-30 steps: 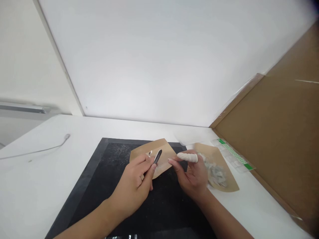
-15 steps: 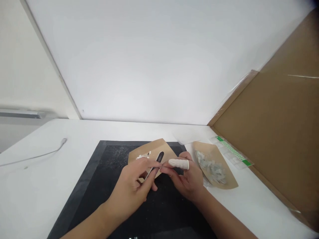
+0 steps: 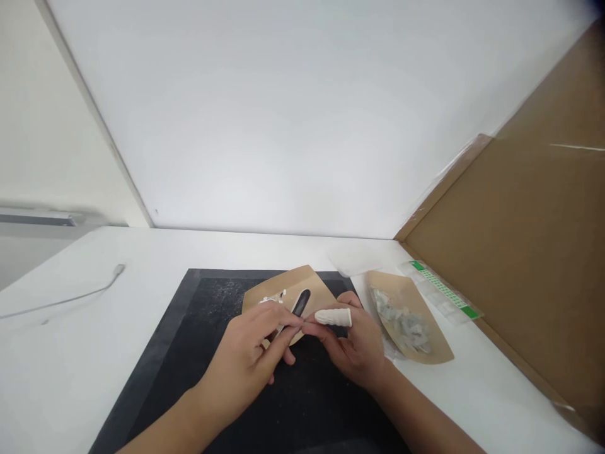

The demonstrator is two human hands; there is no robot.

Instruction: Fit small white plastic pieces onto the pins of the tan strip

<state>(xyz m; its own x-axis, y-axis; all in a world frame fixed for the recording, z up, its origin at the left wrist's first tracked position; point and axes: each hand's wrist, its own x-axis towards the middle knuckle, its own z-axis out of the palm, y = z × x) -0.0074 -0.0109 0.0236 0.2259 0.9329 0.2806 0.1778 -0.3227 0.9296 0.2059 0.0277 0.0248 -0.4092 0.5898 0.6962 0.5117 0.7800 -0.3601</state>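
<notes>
My left hand (image 3: 246,362) is closed round a slim black tool (image 3: 300,302) whose tip sticks up above the fingers. My right hand (image 3: 354,343) has a white finger cot (image 3: 333,317) on its index finger. Its fingertips are pinched against those of the left hand; what they pinch is too small to make out. Both hands hover over a black mat (image 3: 179,353). Behind them lies a brown paper sheet (image 3: 283,287) with a few small white bits (image 3: 271,297) on it.
A second brown paper (image 3: 411,328) with a pile of small pale pieces lies right of the mat. Beyond it are a clear strip with green marks (image 3: 442,291) and a cardboard wall (image 3: 520,252). A thin grey cable (image 3: 70,295) crosses the white table at left.
My right hand moved left from the pile of pieces until its fingertips met my left hand. The left hand kept hold of the black tool and shifted slightly.
</notes>
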